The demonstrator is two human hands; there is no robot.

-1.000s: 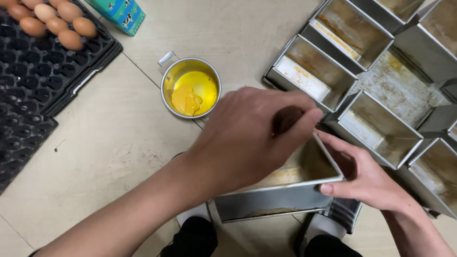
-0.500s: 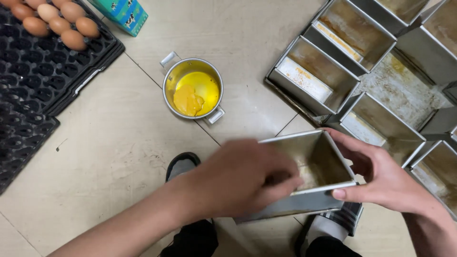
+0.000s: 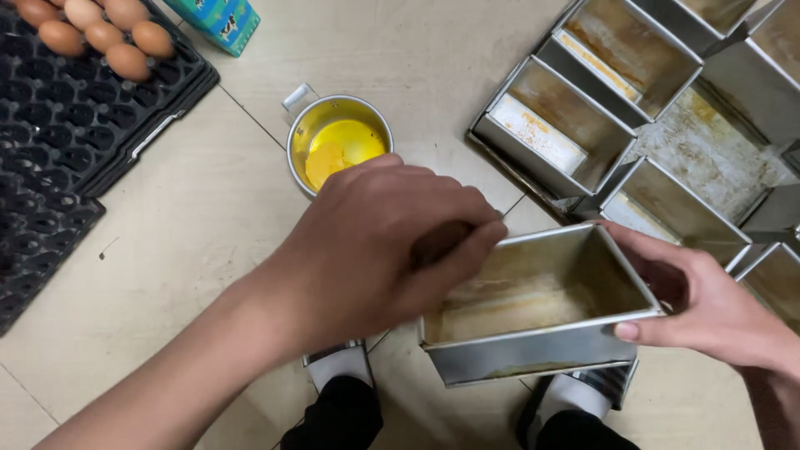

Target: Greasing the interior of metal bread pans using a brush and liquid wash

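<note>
My right hand [image 3: 708, 308] grips the right end of an empty metal loaf tin [image 3: 533, 354], thumb on its front rim, holding it above my feet. The tin's inside is smeared with yellowish-brown grease. My left hand [image 3: 383, 250] hovers at the tin's left rim with its fingers closed around a small brown object [image 3: 442, 242], which is mostly hidden. Just behind my left hand, a small metal pot [image 3: 293, 137] with yellow fat [image 3: 342, 150] in it stands on the floor.
Several greased loaf tins [image 3: 567, 125] stand on a worn baking tray [image 3: 708, 154] at the right. Black egg trays [image 3: 75, 125] with brown eggs [image 3: 100, 29] lie at the left, a blue-green carton [image 3: 221, 18] behind them. My shoes [image 3: 337, 367] are below the tin.
My left hand drew back left out of the tin, then returned to its left rim. My right hand turned and raised the tin a little.
</note>
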